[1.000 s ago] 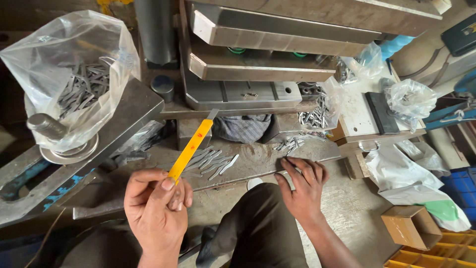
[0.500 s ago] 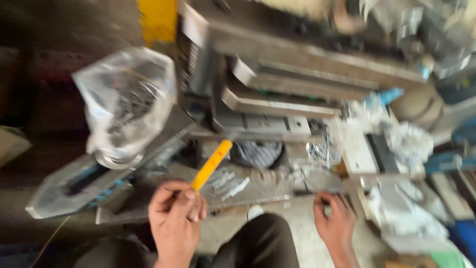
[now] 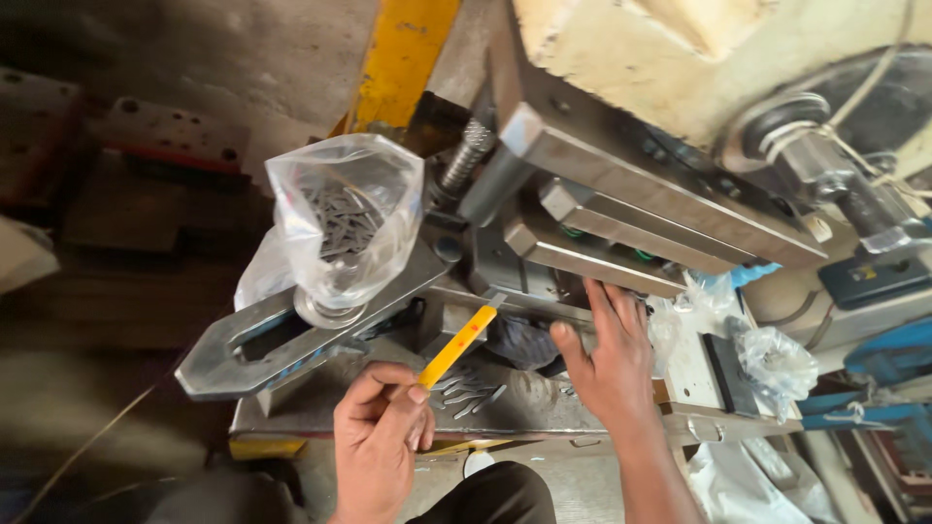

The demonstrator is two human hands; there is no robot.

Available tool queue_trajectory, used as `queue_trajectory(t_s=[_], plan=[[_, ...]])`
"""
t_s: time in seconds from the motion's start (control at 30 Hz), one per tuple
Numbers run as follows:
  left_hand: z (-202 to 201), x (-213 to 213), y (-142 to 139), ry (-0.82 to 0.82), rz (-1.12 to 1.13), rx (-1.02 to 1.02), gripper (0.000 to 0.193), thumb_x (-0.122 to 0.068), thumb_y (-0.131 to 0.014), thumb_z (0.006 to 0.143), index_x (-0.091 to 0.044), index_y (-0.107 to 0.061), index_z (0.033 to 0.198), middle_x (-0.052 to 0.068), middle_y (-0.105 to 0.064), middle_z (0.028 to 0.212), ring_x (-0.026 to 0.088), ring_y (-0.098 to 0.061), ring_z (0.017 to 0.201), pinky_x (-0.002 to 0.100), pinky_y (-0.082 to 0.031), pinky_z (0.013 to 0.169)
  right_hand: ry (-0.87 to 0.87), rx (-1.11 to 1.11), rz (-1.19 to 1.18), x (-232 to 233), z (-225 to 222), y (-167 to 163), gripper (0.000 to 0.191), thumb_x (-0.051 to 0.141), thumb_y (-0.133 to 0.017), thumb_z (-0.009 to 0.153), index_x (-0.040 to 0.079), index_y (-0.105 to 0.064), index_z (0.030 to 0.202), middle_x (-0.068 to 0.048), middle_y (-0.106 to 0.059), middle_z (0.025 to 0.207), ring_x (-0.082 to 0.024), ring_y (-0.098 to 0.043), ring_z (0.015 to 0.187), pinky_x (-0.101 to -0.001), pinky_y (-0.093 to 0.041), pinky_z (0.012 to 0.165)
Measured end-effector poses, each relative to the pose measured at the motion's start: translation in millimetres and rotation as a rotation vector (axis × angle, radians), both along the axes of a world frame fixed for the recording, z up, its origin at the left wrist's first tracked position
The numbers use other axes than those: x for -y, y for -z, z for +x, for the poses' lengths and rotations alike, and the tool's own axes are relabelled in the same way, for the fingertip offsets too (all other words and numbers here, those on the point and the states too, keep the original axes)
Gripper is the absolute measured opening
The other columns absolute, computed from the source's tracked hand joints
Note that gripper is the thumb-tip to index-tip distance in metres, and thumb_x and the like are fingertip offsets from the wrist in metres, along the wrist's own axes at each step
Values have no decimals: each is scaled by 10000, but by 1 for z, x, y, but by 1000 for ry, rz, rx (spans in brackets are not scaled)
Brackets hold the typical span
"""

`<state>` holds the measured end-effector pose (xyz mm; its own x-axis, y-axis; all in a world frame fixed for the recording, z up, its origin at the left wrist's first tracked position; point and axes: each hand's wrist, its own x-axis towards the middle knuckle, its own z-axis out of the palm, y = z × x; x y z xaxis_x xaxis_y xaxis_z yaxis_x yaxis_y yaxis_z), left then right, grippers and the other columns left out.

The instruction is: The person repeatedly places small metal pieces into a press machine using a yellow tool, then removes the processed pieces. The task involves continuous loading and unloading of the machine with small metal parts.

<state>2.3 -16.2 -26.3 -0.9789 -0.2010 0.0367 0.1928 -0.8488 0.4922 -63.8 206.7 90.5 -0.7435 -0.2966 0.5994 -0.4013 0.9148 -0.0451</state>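
While the left hand [image 3: 381, 437] is pinching the yellow stick [image 3: 458, 345] near its lower end, thumb and forefinger clenched on it, the tip is angling up toward the die block [image 3: 505, 277] of the press. Stick is sitting over the front part of the steel bed plate [image 3: 320, 412], just above the loose metal clips [image 3: 466, 393]. Judged light, stiff, probably plastic or wood; smooth sides may be slipping under oily fingers, so grip at the lower third is giving best control. Right hand [image 3: 607, 364] is lying flat, fingers spread, on the plate's right part under the die rails, grasping nothing. Clips look thin, light, sharp-edged; take by the flat faces.

Clear bag [image 3: 340, 228] of more clips is resting on the slotted clamp arm [image 3: 252, 344] at the plate's left edge.

Hidden: stick tip vs. die contact, cannot tell. Die opening is in shadow. Right palm is covering whatever lies beneath. Press body is cut off at top.
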Motion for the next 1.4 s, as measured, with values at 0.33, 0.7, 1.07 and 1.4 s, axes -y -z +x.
queue_trajectory(t_s=[0.33,0.7,1.07,1.4], plan=[[3,9,-3,60,56,-37,38,10,-638,942,26,-612,964,-4,-506,657,66,-438,524,268,-417,463,157,82,177,24,-33,1,594,419,-531,1000,91,-502,1495,-250,-506,1477,-499,-415,1372,-599,-264,1146],[6,16,-6,93,84,-56,36,17,-615,949,34,-611,981,-10,-517,681,60,-458,526,242,-399,452,104,97,197,14,-49,6,600,447,-503,1028,79,-493,1501,-292,-537,1429,-514,-455,1330,-613,-298,1103],[6,18,-8,98,61,-48,48,-8,-627,956,28,-614,984,-14,-505,680,58,-457,522,238,-396,449,28,9,230,10,-47,7,591,412,-597,1007,-26,-536,1400,-323,-622,1276,-534,-556,1192,-587,-406,1031],[6,17,-5,92,78,-49,67,-14,-632,955,33,-616,1000,-11,-505,695,61,-455,565,246,-433,474,313,195,222,3,-51,14,706,521,-743,843,-36,-563,1238,-286,-668,1136,-486,-606,1121,-547,-461,1001]])
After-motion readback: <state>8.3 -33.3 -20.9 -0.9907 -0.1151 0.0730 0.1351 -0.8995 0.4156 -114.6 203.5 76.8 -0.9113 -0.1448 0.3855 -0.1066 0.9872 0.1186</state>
